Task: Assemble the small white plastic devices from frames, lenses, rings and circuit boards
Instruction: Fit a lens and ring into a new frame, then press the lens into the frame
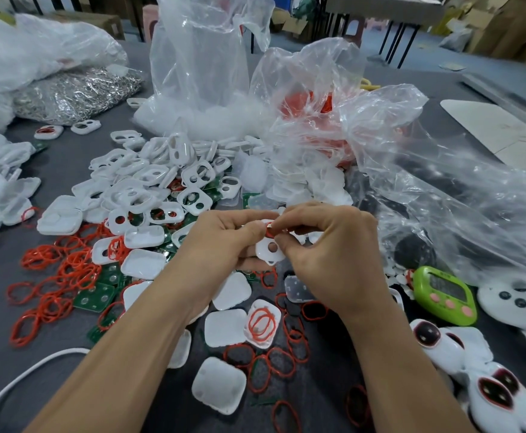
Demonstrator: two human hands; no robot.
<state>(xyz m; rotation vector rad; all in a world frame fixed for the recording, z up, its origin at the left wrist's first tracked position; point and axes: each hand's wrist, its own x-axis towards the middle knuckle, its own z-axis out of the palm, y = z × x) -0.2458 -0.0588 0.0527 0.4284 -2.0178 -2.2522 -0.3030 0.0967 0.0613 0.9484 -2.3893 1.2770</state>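
Note:
My left hand [224, 235] holds a small white plastic frame [269, 253] with a round hole, above the middle of the table. A red ring [269, 230] sits at the frame's upper edge, pinched between the fingers of my right hand [327, 245] and my left thumb. A heap of white frames [149, 182] lies behind my hands. Loose red rings [55, 276] spread at the left, with green circuit boards [94, 296] among them. White square covers [218, 390] lie below my hands, one with red rings [260, 325] in it.
Clear plastic bags [411, 170] rise behind and to the right, one holding red parts. A bag of metal rings [74, 92] lies at the back left. A green timer [446, 295] and finished white devices [461, 364] sit at the right. A white cable [21, 378] curves at the lower left.

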